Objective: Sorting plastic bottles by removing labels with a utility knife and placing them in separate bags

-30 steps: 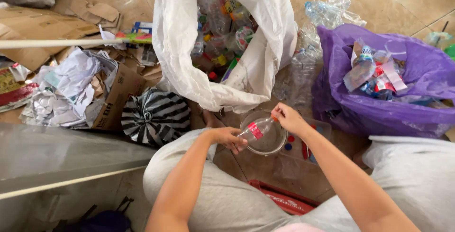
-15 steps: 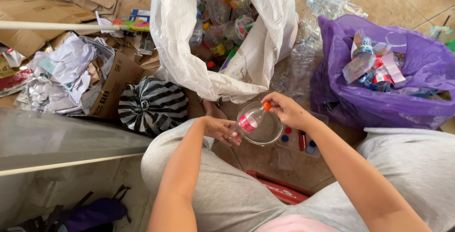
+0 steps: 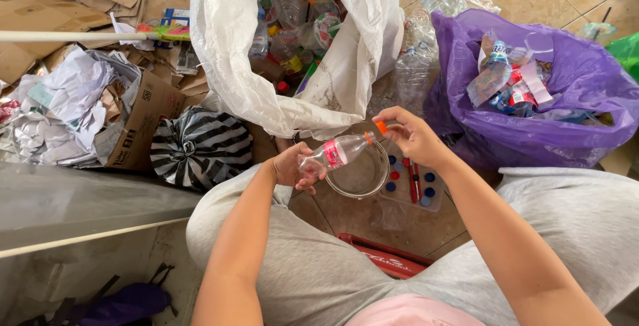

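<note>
Left hand (image 3: 293, 168) gripping base of clear plastic bottle with pink label (image 3: 338, 152) | right hand (image 3: 411, 136) fingers pinching orange cap (image 3: 381, 127) at 2 o'clock | round clear bowl (image 3: 363, 178) beneath | purple bag (image 3: 586, 93) at 3 o'clock

Two hands: left (image 3: 291, 166), right (image 3: 409, 136). One clear bottle (image 3: 339, 151) held between them, one orange cap (image 3: 381, 127). One round clear tub (image 3: 363, 176). Three sacks: white (image 3: 233, 59), purple (image 3: 586, 79), striped (image 3: 200, 147). One red crate (image 3: 389, 259). Loose blue caps (image 3: 429, 193), about six. Bottles in white sack too many to count.
</note>
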